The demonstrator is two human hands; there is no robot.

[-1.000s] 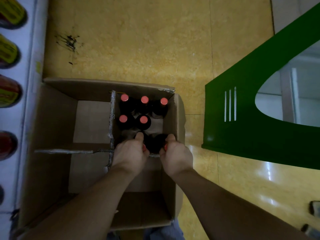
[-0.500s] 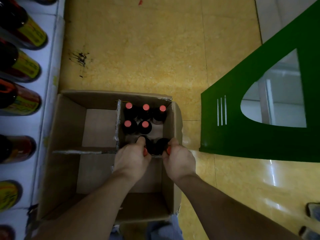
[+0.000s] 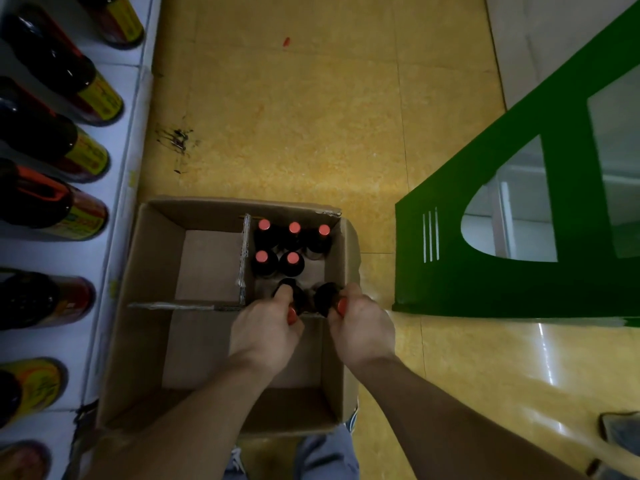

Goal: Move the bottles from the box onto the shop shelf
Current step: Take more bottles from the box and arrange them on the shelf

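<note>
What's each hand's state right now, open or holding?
Left hand: gripping a dark, red-capped bottle in the brown cardboard box.
Right hand: gripping the neighbouring dark, red-capped bottle beside it.

We note: left hand (image 3: 266,334) and right hand (image 3: 360,327) bare. Left forearm (image 3: 180,420) and right forearm (image 3: 450,417) uncovered down to frame edge. Trousers (image 3: 325,455) blue-grey, denim-like, faded, at bottom centre; right leg shows more cloth than left. Whitish strip (image 3: 236,457) on left leg; we cannot resolve whether seam, fray or lace.
</note>
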